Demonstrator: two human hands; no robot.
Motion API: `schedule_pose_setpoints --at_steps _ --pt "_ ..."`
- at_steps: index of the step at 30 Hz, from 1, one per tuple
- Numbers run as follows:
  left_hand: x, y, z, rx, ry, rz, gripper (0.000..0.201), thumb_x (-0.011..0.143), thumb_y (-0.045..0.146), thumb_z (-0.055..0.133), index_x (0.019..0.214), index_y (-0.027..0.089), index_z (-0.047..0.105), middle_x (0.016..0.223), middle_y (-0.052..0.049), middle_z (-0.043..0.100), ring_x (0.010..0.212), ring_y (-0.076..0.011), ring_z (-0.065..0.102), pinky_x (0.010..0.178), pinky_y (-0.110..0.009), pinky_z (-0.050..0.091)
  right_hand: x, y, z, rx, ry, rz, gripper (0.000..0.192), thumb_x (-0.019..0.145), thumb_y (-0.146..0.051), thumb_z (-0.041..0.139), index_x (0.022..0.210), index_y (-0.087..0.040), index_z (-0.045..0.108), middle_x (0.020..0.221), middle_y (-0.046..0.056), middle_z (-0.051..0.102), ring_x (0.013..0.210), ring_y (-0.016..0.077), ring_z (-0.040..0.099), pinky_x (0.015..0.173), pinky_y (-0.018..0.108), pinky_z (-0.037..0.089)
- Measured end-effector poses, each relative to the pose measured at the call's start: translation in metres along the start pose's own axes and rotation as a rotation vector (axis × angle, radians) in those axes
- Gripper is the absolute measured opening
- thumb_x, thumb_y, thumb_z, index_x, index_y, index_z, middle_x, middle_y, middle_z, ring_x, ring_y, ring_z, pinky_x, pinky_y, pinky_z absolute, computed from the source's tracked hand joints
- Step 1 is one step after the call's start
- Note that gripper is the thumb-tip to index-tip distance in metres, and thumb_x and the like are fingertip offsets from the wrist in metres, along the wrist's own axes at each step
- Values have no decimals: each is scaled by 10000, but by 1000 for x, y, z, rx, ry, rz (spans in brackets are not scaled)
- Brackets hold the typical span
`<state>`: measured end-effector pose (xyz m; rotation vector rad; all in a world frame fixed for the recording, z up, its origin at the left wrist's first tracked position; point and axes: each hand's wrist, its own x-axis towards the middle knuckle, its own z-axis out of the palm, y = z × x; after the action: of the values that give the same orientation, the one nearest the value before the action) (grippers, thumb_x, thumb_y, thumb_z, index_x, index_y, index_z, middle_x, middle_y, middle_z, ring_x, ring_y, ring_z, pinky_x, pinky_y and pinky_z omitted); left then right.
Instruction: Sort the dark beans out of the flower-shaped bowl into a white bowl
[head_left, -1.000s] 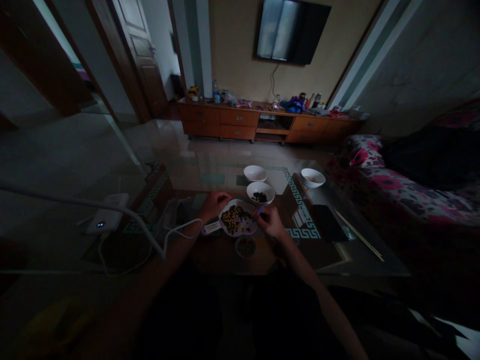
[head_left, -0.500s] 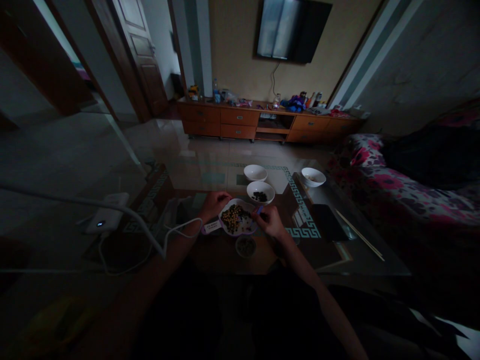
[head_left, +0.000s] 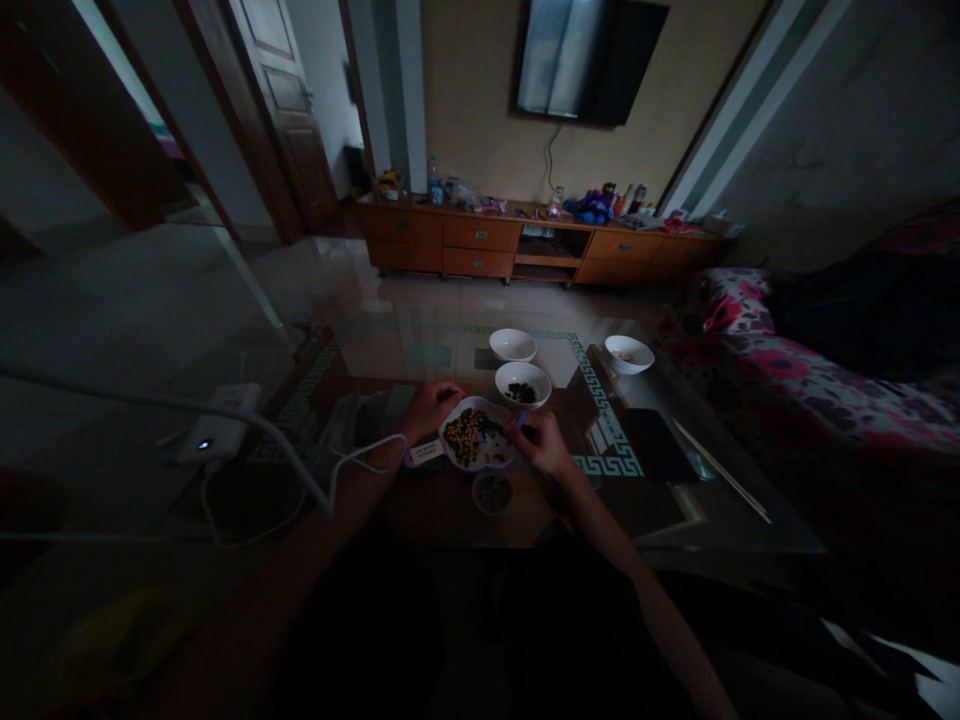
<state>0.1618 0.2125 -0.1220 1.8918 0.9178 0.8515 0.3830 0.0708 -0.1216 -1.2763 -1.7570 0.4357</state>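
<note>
A pale purple dish of mixed yellow and dark beans sits on the glass table in front of me. My left hand grips the dish's left rim. My right hand rests at its right rim with fingertips pinched over the beans; whether a bean is between them is too small to see. Just behind the dish stands a white bowl holding a few dark beans. A small round cup with dark contents sits in front of the dish.
Two more white bowls stand farther back. A dark phone and chopsticks lie to the right. A white power bank and its cables lie left. A floral sofa is on the right.
The view has shifted slightly. My right fingertips have moved a little over the dish's right edge; my left hand stays on the rim.
</note>
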Motion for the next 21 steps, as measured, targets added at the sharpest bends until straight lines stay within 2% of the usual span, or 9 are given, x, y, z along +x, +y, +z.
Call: schedule_pose_setpoints --at_steps 7,10,12,14,19,21 --pt "0 -5 0 -3 2 32 127 890 183 654 885 165 780 889 -48 759 842 -222 697 778 -314 507 1 -3 -1 32 17 -23 411 1000 -451 581 682 -196 639 619 15 625 549 139 535 552 268 381" --pt "1 -6 0 -8 2 27 124 900 191 654 888 171 775 895 -49 759 840 -220 695 784 -320 510 0 -3 0 86 29 27 426 993 -506 601 704 -198 661 603 14 614 532 142 524 528 267 378" --pt "1 -5 0 -7 -7 33 130 910 190 646 885 175 772 898 -49 759 838 -218 694 790 -323 513 -1 -1 2 150 91 89 451 982 -562 612 720 -200 675 606 18 614 532 150 531 520 271 393" --pt "1 -4 0 2 -9 38 137 906 167 639 883 176 774 897 -49 759 836 -218 693 789 -323 512 0 2 3 217 224 137 471 967 -606 625 734 -200 679 632 26 623 562 163 553 536 280 422" --pt "1 -1 -1 8 -14 43 150 899 118 638 882 161 781 905 -56 762 849 -218 692 788 -315 496 8 12 0 302 759 222 498 932 -665 639 844 -177 677 681 21 609 595 147 509 556 276 414" --pt "1 0 -1 13 -18 44 143 889 109 646 884 154 782 906 -60 761 850 -217 688 799 -315 492 13 18 -3 307 862 285 532 911 -684 644 879 -156 692 674 12 609 580 132 468 543 269 384"
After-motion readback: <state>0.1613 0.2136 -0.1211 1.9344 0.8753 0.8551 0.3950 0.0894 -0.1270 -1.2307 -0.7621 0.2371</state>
